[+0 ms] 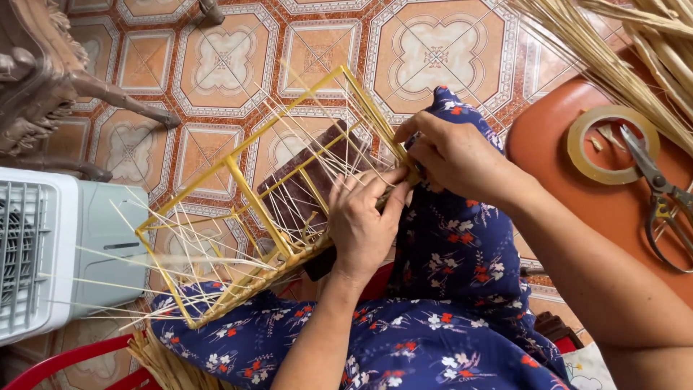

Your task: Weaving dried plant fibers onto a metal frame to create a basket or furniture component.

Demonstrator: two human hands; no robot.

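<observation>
L hand point(363, 220) & R hand point(451, 155) both pinch thin straw strands at near-right edge of yellow frame point(245, 195), braced on lap to steady weaving. Tape roll point(612, 144), scissors point(664, 198) far right on orange stool point(577, 195), w/in reach.

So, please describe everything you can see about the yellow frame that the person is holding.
The yellow frame is an open, box-like lattice of straight yellow sticks, like cane or bamboo. Thin pale strands cross it, and many loose ends stick out towards the left. It lies tilted across the lap, on the blue flowered cloth, over the tiled floor. The left hand presses its near edge; the right hand pinches the right corner. A dark brown board shows through it.
</observation>
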